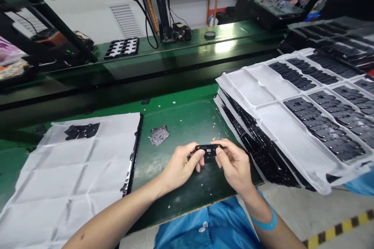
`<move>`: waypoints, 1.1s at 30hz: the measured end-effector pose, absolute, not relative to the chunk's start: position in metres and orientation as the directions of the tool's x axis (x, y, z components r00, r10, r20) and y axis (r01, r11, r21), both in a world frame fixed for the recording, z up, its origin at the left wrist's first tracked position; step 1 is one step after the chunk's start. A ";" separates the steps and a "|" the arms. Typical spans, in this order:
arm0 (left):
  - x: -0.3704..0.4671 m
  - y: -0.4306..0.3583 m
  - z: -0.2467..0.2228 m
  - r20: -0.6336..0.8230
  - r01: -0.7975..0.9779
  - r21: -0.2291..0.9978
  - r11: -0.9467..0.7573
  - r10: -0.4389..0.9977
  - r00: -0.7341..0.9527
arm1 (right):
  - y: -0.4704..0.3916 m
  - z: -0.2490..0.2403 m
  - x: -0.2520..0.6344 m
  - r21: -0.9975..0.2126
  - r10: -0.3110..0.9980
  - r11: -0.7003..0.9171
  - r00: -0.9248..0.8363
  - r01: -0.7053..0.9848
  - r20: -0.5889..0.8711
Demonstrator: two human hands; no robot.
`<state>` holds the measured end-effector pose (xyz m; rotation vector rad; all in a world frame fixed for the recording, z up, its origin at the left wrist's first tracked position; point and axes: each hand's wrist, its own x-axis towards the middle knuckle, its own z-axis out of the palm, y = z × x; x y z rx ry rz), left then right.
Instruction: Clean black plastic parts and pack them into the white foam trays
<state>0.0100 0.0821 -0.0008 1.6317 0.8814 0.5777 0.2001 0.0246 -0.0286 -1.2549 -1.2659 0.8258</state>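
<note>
A small black part (208,149) with yellow spots near its ends is held level over the green table. My left hand (183,163) pinches its left end between thumb and fingers. Its right end sits in the grip of my right hand (235,163), which has a blue band at the wrist. Left of my hands, a few grey flat parts (159,135) lie together on the table. Further left, black parts (82,131) rest near the top of a white-covered tray (102,163).
At the right stands a tall stack of trays, the top one a white compartment tray (260,85) with rows of black parts. A raised green shelf (187,50) runs across the back, bearing a black-and-white tray (122,48) and a round lid (209,35). Another person's blue sleeve shows top right.
</note>
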 end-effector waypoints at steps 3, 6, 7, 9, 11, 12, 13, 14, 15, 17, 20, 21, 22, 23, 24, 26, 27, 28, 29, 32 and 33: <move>0.009 0.077 0.000 -0.102 0.229 0.972 -0.048 0.793 0.601 | 0.024 -0.029 0.198 -0.966 0.952 0.223 0.185 0.133 0.245; 0.005 0.073 0.001 -0.110 0.242 0.969 -0.048 0.795 0.596 | 0.023 -0.026 0.197 -0.972 0.956 0.224 0.178 0.078 0.234; 0.004 0.072 0.001 -0.110 0.251 0.966 -0.054 0.796 0.596 | 0.023 -0.025 0.197 -0.973 0.957 0.222 0.174 0.067 0.230; 0.002 0.070 0.002 -0.107 0.268 0.961 -0.071 0.797 0.595 | 0.023 -0.024 0.196 -0.973 0.958 0.224 0.170 0.063 0.232; 0.002 0.068 0.002 -0.093 0.285 0.953 -0.101 0.800 0.593 | 0.023 -0.023 0.196 -0.972 0.957 0.225 0.170 0.073 0.235; 0.002 0.068 0.003 -0.080 0.296 0.947 -0.124 0.802 0.592 | 0.023 -0.024 0.196 -0.971 0.956 0.225 0.173 0.079 0.236; 0.002 0.068 0.003 -0.064 0.306 0.940 -0.151 0.803 0.592 | 0.023 -0.024 0.195 -0.971 0.955 0.224 0.180 0.084 0.236; 0.002 0.067 0.003 -0.047 0.316 0.932 -0.179 0.803 0.594 | 0.022 -0.025 0.195 -0.972 0.955 0.220 0.186 0.088 0.233; 0.002 0.067 0.003 -0.035 0.324 0.925 -0.201 0.801 0.598 | 0.022 -0.025 0.194 -0.973 0.955 0.212 0.194 0.089 0.226; 0.001 0.066 0.002 -0.035 0.336 0.917 -0.216 0.794 0.606 | 0.022 -0.026 0.192 -0.979 0.957 0.183 0.212 0.085 0.198; -0.001 0.064 0.000 -0.081 0.346 0.922 -0.174 0.787 0.612 | 0.022 -0.023 0.190 -0.995 0.970 0.091 0.225 0.029 0.096; -0.002 0.063 0.000 -0.095 0.341 0.927 -0.154 0.784 0.613 | 0.021 -0.022 0.189 -0.998 0.974 0.054 0.220 0.009 0.055; -0.003 0.062 0.000 -0.109 0.333 0.934 -0.132 0.781 0.614 | 0.021 -0.021 0.188 -1.000 0.978 0.020 0.208 -0.002 0.020; -0.004 0.062 -0.001 -0.119 0.320 0.941 -0.108 0.781 0.613 | 0.020 -0.020 0.188 -1.000 0.981 -0.004 0.196 -0.002 -0.005; -0.004 0.061 -0.001 -0.126 0.305 0.948 -0.084 0.783 0.609 | 0.019 -0.020 0.187 -1.000 0.983 -0.019 0.185 0.009 -0.017; -0.005 0.061 -0.004 -0.137 0.278 0.960 -0.037 0.803 0.580 | 0.018 -0.021 0.186 -0.999 0.986 -0.023 0.167 0.040 -0.016; -0.005 0.061 -0.006 -0.139 0.265 0.964 -0.017 0.817 0.559 | 0.017 -0.023 0.185 -0.998 0.987 -0.015 0.163 0.055 -0.006; -0.004 0.061 -0.008 -0.137 0.251 0.968 -0.003 0.833 0.535 | 0.016 -0.024 0.184 -0.998 0.987 -0.005 0.160 0.068 0.006; -0.004 0.061 -0.010 -0.133 0.240 0.971 0.006 0.846 0.517 | 0.015 -0.026 0.184 -0.997 0.988 0.004 0.155 0.079 0.016; -0.005 0.059 -0.016 -0.118 0.217 0.976 0.009 0.861 0.495 | 0.014 -0.029 0.180 -0.995 0.988 0.030 0.148 0.099 0.045; -0.005 0.058 -0.018 -0.118 0.211 0.977 0.014 0.862 0.492 | 0.013 -0.029 0.179 -0.994 0.987 0.038 0.150 0.102 0.053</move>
